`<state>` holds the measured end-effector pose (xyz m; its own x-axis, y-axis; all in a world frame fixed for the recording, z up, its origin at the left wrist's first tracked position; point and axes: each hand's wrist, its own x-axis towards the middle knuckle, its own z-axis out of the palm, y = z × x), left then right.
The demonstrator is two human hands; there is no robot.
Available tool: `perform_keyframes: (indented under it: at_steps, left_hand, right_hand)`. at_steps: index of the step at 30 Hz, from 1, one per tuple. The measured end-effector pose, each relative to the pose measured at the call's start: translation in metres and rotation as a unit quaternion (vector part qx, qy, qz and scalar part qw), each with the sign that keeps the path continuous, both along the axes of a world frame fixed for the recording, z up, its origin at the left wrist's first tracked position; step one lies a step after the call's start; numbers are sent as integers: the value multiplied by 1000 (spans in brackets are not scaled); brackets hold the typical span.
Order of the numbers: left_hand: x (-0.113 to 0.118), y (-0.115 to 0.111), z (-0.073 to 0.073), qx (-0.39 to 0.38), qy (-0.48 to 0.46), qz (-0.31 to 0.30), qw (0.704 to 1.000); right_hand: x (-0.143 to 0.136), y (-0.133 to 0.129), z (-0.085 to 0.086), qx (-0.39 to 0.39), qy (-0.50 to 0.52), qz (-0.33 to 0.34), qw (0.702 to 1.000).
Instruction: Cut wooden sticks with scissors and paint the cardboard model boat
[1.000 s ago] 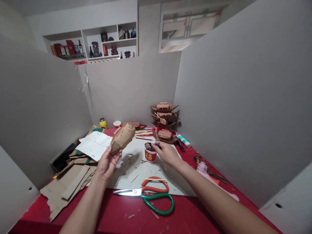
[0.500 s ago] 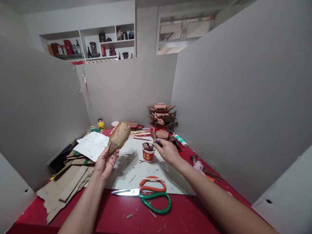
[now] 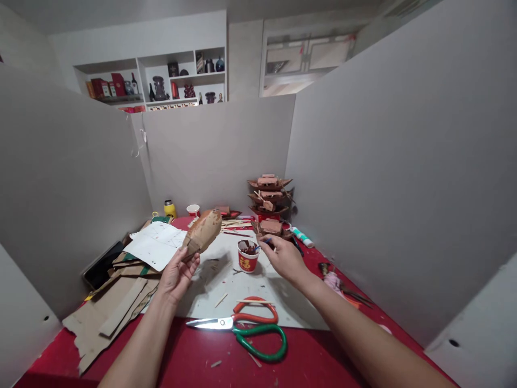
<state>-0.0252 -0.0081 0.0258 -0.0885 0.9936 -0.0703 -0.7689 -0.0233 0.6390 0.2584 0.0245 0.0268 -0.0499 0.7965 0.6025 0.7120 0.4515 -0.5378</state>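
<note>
My left hand holds a brown cardboard boat hull up above the table by its near end, bottom side towards me. My right hand grips a thin blue-handled brush whose tip is in a small red and white paper cup of dark brown paint. The cup stands on a white sheet on the red table.
Red and green handled scissors lie near the front. Cardboard scraps and white paper are piled at the left. A stack of brown model boats, sticks, a glue tube and a yellow bottle stand at the back. Grey partitions surround the table.
The brush stays at the cup while my right hand shifts slightly. The hull tilts a little lower in my left hand. The view has moved slightly.
</note>
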Motion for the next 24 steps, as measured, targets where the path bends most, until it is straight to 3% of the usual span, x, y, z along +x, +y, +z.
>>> perform_keyframes:
  at_steps: [7, 15, 19, 24]
  left_hand:
    - [1, 4, -5, -3, 21, 10, 1000]
    - [3, 5, -8, -21, 39, 5, 999]
    - [7, 2, -6, -26, 49, -6, 998]
    - [14, -6, 0, -27, 59, -23, 998]
  right_hand:
    - [9, -8, -9, 27, 119, 6, 993]
    - [16, -9, -21, 10, 276, 16, 961]
    - [19, -7, -19, -4, 354, 33, 935]
    - [23, -11, -6, 25, 469, 58, 881]
